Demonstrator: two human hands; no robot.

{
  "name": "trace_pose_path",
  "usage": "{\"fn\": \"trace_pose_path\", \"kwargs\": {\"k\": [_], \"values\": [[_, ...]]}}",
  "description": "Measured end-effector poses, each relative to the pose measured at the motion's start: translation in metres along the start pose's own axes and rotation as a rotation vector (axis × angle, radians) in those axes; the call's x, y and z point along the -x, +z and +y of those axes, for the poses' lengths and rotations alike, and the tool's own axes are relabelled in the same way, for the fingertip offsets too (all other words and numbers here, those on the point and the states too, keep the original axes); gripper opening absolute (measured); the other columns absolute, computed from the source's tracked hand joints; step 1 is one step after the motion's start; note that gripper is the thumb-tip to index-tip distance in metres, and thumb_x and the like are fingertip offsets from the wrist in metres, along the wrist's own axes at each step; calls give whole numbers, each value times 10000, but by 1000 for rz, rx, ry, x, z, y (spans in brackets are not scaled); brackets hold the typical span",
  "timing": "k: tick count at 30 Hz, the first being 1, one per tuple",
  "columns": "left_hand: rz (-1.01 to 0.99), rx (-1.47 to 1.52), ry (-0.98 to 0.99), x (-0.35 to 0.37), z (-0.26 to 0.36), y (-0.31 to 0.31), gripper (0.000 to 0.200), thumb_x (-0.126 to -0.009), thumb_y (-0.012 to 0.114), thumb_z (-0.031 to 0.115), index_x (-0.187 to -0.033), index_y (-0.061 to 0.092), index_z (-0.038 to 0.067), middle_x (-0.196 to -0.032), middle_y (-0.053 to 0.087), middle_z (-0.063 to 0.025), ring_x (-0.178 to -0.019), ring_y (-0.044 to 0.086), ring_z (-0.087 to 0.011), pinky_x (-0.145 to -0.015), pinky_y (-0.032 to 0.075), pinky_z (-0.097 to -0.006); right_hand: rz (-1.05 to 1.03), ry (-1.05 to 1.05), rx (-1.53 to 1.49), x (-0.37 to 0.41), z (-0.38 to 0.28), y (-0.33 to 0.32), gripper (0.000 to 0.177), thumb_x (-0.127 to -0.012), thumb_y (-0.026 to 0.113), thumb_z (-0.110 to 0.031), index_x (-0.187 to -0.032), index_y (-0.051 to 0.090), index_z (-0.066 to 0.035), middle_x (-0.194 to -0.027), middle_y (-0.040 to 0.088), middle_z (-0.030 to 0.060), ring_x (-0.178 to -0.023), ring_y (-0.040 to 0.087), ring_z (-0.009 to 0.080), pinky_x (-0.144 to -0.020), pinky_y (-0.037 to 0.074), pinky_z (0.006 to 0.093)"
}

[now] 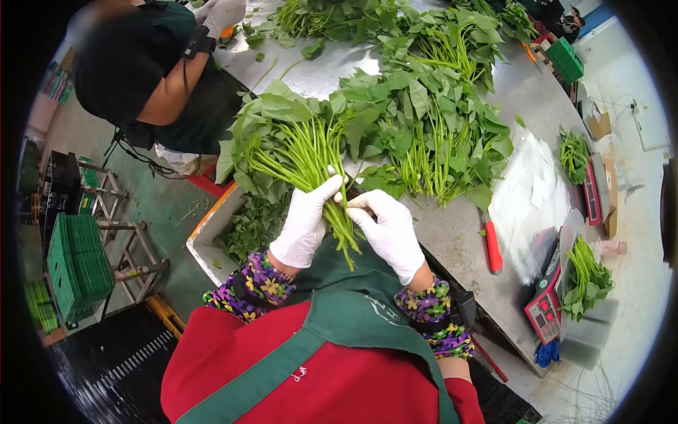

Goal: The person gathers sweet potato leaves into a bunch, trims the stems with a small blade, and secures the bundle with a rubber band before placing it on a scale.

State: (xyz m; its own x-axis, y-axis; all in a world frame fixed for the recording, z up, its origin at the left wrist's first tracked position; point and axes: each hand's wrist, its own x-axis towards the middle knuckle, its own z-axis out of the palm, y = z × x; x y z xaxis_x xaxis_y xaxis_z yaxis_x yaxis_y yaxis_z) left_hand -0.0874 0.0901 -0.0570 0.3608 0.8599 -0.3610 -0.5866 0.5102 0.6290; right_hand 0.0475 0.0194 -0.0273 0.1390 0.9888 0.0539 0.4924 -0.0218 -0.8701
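My left hand (304,225), in a white glove, is wrapped round a bunch of long-stemmed leafy greens (300,152). The leaves fan out away from me, and the cut stem ends (345,240) poke out below the fist toward my apron. Close beside it, my gloved right hand (387,230) has its thumb and fingertips pinched together at the right edge of the bunch, on a green stem there. Its fingers partly hide the stem. Just beyond my hands, a large heap of the same greens (438,134) lies on the metal table (526,92).
Right of the heap lie a red-handled knife (492,246), clear plastic bags (533,191) and a red scale (545,304) near a small bunch (585,279). A white bin (212,230) with loose greens stands at left. A co-worker (152,78) works at upper left. Green crates (78,265) are stacked beyond.
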Motion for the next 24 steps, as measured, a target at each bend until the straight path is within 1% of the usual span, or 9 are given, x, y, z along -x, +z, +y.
{"fn": "trace_pose_path", "kwargs": {"k": [2,8,9,10,12,14,16,22,24], "values": [[-5,-30,17,0,-3,0,210,-839,650,31,-1032,572,60,-903,628,-35,-660,538,-80,-605,459,-212,65,-175,149,-1,0,1,107,-803,664,-86,-876,605,-35,-766,582,90,-664,573,208,-612,457,302],[-10,25,-10,4,2,6,212,-836,667,65,-1017,557,71,-873,610,-20,-655,536,-76,-602,473,-230,230,-168,288,-4,14,11,95,-811,637,-78,-862,576,-26,-726,555,87,-633,562,205,-595,450,301],[-16,9,-2,6,3,7,212,-837,667,69,-1016,555,73,-872,609,-21,-653,536,-75,-607,476,-236,178,10,166,-2,17,11,99,-839,616,-109,-871,586,-20,-749,580,88,-643,571,187,-611,452,293],[-18,-6,10,7,5,8,212,-838,668,74,-1015,552,76,-871,608,-22,-651,537,-75,-612,479,-242,178,7,165,-2,20,8,99,-839,616,-109,-871,586,-20,-749,580,88,-643,571,187,-611,452,293],[-16,-2,38,7,9,7,204,-839,664,73,-1007,549,75,-866,607,-24,-647,539,-84,-614,474,-248,-87,147,-162,-2,17,0,133,-857,600,-141,-892,603,-12,-790,611,91,-686,588,179,-654,461,289],[-7,-56,113,-1,9,2,206,-838,662,70,-1008,545,75,-859,605,-29,-648,542,-97,-611,464,-245,-138,119,-99,2,2,-2,155,-842,617,-140,-918,618,-4,-852,629,92,-809,600,192,-752,466,302],[-19,-31,115,-2,12,3,213,-838,660,65,-1016,543,75,-856,611,-35,-649,541,-102,-608,458,-245,-44,-54,-38,3,8,4,135,-828,634,-145,-892,625,-27,-808,618,105,-746,592,235,-683,465,327],[-17,25,63,0,12,5,200,-836,653,29,-1001,553,79,-925,616,-56,-651,542,-85,-592,445,-208,-39,-118,-22,2,1,5,86,-810,631,-112,-843,597,-40,-762,586,98,-682,572,247,-635,455,338],[-25,49,29,2,13,5,200,-835,652,27,-1000,551,78,-926,613,-56,-654,542,-87,-594,448,-213,7,-77,140,3,1,8,71,-800,622,-118,-804,583,-60,-725,574,85,-637,558,255,-598,442,349]]}}
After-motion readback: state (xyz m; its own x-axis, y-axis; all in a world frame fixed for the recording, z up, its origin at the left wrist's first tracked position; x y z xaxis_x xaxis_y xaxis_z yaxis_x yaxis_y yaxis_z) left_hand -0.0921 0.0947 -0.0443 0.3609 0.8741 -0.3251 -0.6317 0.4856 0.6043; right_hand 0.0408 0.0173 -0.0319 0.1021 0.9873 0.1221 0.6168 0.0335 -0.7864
